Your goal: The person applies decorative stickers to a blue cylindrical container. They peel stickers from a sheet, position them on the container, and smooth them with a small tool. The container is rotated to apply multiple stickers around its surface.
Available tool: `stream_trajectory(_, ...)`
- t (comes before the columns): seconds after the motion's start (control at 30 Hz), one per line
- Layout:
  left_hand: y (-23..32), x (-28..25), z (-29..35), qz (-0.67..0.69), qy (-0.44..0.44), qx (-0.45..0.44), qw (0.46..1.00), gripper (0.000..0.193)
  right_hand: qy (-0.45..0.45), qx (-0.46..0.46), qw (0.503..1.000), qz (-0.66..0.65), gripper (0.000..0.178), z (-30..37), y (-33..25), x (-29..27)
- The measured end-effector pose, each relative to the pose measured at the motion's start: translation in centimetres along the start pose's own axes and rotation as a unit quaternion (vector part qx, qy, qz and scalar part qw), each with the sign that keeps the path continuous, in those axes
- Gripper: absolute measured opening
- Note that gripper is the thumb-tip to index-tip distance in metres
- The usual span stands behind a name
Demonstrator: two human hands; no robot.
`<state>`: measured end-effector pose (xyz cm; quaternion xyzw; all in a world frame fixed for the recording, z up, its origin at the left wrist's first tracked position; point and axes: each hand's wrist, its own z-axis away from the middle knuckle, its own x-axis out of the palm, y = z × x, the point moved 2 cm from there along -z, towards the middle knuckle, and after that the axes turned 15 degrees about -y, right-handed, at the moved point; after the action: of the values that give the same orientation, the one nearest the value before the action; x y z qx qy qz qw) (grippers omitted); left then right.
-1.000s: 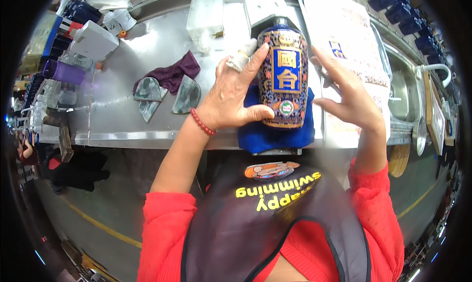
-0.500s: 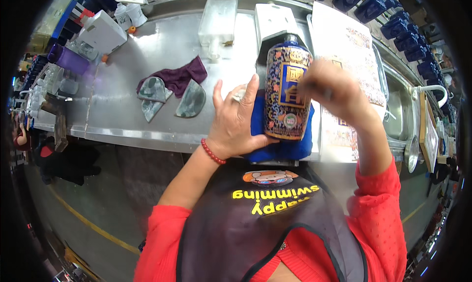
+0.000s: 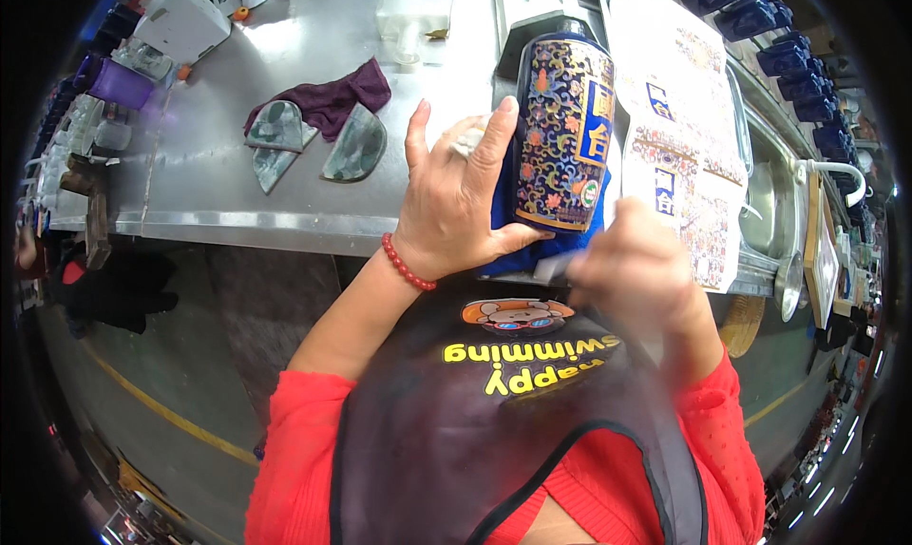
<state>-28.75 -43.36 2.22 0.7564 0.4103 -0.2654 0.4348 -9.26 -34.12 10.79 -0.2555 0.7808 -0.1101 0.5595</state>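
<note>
A dark blue bottle with flowered, gold-edged decoration leans back on a blue cloth and a dark angled rest. My left hand lies along its left side, the thumb at its base and the index finger stretched upward. Between the fingers of that hand sits a small white wad. Just below and right of the bottle's base is my right hand, curled and smeared by motion. A pale blurred piece shows at its fingertips; its kind is unclear.
Printed decal sheets lie to the right, near a sink. On the metal bench at left are a purple cloth and green half-round pieces. A clear glass bottle stands farther back. Several blue bottles line the far right.
My right hand has come down from the bottle's front to below its base. The bottle has turned, its blue label panel shifting to the right edge. My left hand stays beside it.
</note>
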Motion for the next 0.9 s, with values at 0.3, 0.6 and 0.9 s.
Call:
stream_trajectory(0.3,-2.1,1.5,1.2,0.388,-0.137,-0.068,0.909,0.107,-0.001,0.055,0.994,0.095,0.028,3.5,0.7,3.7)
stream_trajectory(0.6,-1.5,2.6,1.0,0.243,-0.12,-0.091,0.958,0.105,0.033,0.049,0.984,0.168,0.035,2.1,0.4,2.6)
stream_trajectory(0.9,4.2,1.2,2.7,0.005,-0.053,-0.009,0.999,0.091,0.208,0.294,0.917,-0.17,0.02,4.8,2.3,3.0)
